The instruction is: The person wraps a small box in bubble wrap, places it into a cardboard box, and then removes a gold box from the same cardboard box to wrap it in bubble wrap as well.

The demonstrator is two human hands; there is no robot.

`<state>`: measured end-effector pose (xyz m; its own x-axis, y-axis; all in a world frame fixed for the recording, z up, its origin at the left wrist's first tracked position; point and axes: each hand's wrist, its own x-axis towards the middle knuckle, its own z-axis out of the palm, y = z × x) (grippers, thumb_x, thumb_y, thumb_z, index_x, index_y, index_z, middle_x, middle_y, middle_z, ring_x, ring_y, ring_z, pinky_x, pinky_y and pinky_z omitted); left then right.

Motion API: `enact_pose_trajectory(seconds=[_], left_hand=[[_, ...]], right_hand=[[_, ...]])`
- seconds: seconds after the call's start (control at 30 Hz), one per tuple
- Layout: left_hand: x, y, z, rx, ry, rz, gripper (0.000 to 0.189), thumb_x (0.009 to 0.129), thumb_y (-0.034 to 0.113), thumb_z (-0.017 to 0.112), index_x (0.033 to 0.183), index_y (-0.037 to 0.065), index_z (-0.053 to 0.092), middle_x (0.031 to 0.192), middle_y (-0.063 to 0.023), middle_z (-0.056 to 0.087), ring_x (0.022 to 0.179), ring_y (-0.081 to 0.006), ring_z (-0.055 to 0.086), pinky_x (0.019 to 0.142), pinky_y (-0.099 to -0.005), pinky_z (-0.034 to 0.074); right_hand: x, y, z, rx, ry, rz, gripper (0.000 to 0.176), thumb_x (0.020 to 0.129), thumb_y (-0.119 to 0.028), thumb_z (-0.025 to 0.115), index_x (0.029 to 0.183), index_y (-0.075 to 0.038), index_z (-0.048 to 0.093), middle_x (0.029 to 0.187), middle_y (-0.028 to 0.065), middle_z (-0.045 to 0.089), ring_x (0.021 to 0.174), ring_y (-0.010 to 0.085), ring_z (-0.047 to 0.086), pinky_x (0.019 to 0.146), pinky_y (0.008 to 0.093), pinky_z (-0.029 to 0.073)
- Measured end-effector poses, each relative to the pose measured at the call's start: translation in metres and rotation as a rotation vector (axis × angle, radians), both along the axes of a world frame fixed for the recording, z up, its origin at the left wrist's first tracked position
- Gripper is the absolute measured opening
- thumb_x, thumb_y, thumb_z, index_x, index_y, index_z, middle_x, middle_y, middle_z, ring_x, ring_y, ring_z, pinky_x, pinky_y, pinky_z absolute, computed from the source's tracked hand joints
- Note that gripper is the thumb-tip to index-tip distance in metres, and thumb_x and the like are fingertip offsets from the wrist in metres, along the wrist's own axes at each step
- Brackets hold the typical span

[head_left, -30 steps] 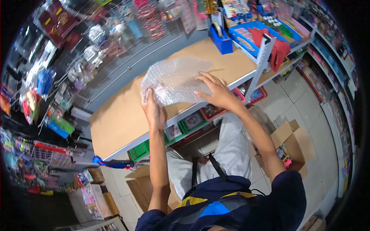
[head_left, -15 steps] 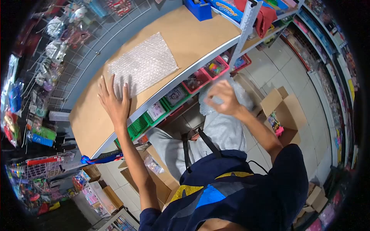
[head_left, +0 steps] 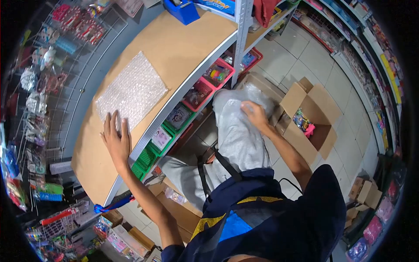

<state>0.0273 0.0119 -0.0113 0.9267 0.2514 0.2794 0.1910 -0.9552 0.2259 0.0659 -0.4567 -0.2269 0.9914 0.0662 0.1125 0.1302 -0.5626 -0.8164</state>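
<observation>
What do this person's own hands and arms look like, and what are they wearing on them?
The left hand and right hand are ordinary human hands, without gloves. The forearms are bare, with no watch or cable visible. Short, dark navy sleeves belong to a shirt with yellow, blue and grey shapes.
</observation>
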Motion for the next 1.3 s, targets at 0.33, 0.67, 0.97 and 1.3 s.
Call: enact_pose_trajectory(seconds=[0.33, 0.67, 0.97, 1.3], left_hand=[[0.003, 0.000, 0.001, -0.016, 0.003, -0.035, 0.045, 0.103, 0.039, 0.051, 0.143, 0.019, 0.055, 0.155, -0.0125, 0.044, 0.142, -0.0337, 0.043, 0.118, -0.0635, 0.015], [0.007, -0.013, 0.047, 0.251, 0.108, 0.058, 0.045, 0.093, 0.042, 0.064, 0.131, 0.018, 0.064, 0.137, -0.0112, 0.056, 0.129, -0.0309, 0.049, 0.115, -0.0501, 0.025], [0.091, 0.011, 0.015, 0.161, 0.223, -0.448, 0.065, 0.096, 0.036, 0.061, 0.155, 0.018, 0.039, 0.163, -0.0149, 0.029, 0.152, -0.0361, 0.023, 0.122, -0.0573, 0.011], [0.082, 0.022, 0.006, 0.139, 0.242, -0.352, 0.066, 0.105, 0.053, 0.034, 0.160, 0.017, 0.029, 0.167, -0.0111, 0.021, 0.154, -0.0325, 0.015, 0.120, -0.0612, 0.007]], right_hand=[[0.036, -0.112, -0.261, 1.003, 0.607, -1.002, 0.043, 0.100, -0.029, 0.061, 0.140, -0.018, 0.050, 0.125, 0.0032, 0.062, 0.106, 0.0198, 0.060, 0.089, 0.0475, 0.052], [0.033, -0.147, -0.314, 1.149, 0.672, -0.929, 0.045, 0.101, -0.029, 0.058, 0.142, -0.016, 0.046, 0.139, 0.0093, 0.052, 0.121, 0.0273, 0.054, 0.102, 0.0475, 0.046], [-0.104, -0.137, -0.273, 0.065, 0.459, -0.674, 0.036, 0.101, -0.027, 0.059, 0.133, -0.011, 0.054, 0.132, 0.0123, 0.057, 0.116, 0.0293, 0.058, 0.100, 0.0424, 0.047], [-0.150, -0.163, -0.029, -0.298, -0.258, -0.499, 0.013, 0.098, -0.017, 0.061, 0.103, -0.005, 0.065, 0.103, 0.0136, 0.065, 0.094, 0.0342, 0.065, 0.082, 0.0425, 0.053]])
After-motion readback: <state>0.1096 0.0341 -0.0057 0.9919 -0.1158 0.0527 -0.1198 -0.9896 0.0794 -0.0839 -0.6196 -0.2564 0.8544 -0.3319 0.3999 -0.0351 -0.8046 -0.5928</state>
